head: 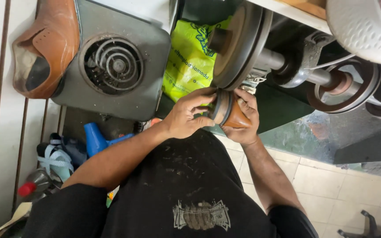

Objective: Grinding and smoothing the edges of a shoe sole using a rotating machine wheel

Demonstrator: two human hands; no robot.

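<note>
Shoe heel (231, 115), brown w/ dark sole edge, sits right under the grinding wheel (239, 44), touching or just shy of it, can't tell. Left hand (186, 117) curls fingers over the sole side; right hand (245, 123) cups the leather from behind, fingers pressed together around it. Looks stiff, light, prob. smooth leather, so slippery-ish; best held at the upper w/ both hands, fingers clear of the wheel. Yellow bag (190, 61) behind.
</note>
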